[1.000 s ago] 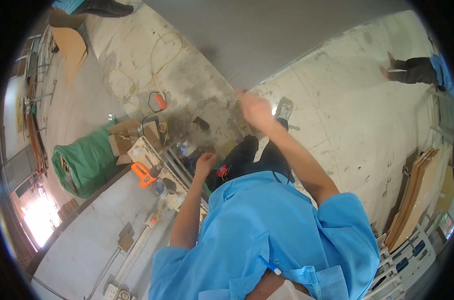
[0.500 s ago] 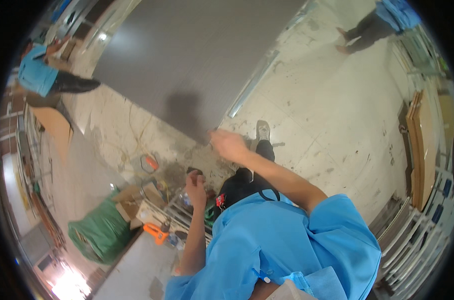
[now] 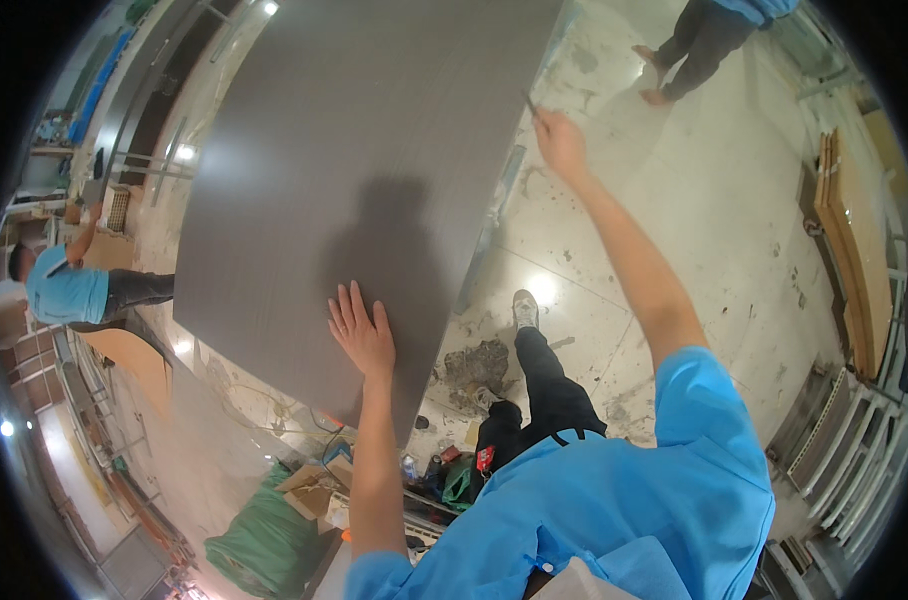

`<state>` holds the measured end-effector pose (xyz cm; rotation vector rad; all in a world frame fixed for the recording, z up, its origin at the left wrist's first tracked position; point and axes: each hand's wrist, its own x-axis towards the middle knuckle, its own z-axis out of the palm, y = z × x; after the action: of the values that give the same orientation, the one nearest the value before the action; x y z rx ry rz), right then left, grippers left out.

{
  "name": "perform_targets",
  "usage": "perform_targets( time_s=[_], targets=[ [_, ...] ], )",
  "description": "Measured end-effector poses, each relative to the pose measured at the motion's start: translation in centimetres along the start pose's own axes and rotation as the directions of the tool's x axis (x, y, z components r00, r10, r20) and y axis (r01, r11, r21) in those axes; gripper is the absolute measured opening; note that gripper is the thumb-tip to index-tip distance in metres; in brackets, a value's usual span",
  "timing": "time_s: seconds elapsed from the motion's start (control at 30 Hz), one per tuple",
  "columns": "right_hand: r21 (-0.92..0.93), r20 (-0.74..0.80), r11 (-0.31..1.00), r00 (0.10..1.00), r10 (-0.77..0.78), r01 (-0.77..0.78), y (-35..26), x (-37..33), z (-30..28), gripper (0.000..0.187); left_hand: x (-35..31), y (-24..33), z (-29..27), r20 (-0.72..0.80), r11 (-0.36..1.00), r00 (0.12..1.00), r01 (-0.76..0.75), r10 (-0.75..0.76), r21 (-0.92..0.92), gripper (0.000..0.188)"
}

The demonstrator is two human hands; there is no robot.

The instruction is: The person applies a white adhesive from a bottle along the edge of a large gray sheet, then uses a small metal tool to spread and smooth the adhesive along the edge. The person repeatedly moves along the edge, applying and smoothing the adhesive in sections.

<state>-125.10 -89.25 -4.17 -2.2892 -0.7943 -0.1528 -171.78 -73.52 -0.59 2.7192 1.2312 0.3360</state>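
Note:
A large grey-brown panel (image 3: 304,200) spreads out in front of me, its near corner close to my body. My left hand (image 3: 362,335) lies on its surface with the fingers spread and holds nothing. Farther off, my right hand (image 3: 562,145) is closed at the panel's right edge. A thin dark strip-like tool (image 3: 530,103) sticks out from its fingers towards the panel; the rest of it is hidden in the grip, so its exact kind does not show.
A metal strip (image 3: 504,185) runs along the panel's right side. Near left are a green sack (image 3: 269,535) and a cardboard box (image 3: 319,490). Co-workers stand at the far left (image 3: 69,285) and far right (image 3: 709,40). Boards (image 3: 854,260) and white racks (image 3: 854,460) line the right side.
My left hand has moved forward from beside my body onto the panel, its fingers now spread. My right hand has travelled from the near corner to farther along the right edge.

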Motion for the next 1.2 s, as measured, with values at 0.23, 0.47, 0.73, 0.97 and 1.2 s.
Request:
perform_targets(
  time_s=[0.23,0.47,0.73,0.97,1.2],
  targets=[
    [-0.157,0.004,0.979,0.991,-0.130,0.129,8.3,14.7,1.3,0.033,5.6,2.9,1.5,0.068,0.994,0.994,0.076,-0.081,0.073,0.066],
    [-0.059,0.518,0.930,0.808,-0.282,0.363,-1.7,-4.3,-0.2,0.060,5.8,3.2,1.0,0.093,0.993,0.993,0.066,-0.075,0.097,0.066],
    [-0.120,0.259,0.968,0.948,-0.183,0.219,1.6,8.0,-1.0,0.035,5.5,2.8,1.3,0.061,0.995,0.996,0.053,-0.058,0.079,0.066],
    [0.036,0.455,0.892,0.787,-0.416,0.451,-4.1,-8.0,0.9,0.045,5.4,2.8,1.2,0.055,0.996,0.997,0.057,-0.061,0.065,0.065],
    [-0.110,0.362,0.936,0.891,-0.275,0.333,-1.9,1.9,-0.6,0.047,5.5,2.7,1.0,0.070,0.997,0.996,0.055,-0.059,0.055,0.065]
  ],
)
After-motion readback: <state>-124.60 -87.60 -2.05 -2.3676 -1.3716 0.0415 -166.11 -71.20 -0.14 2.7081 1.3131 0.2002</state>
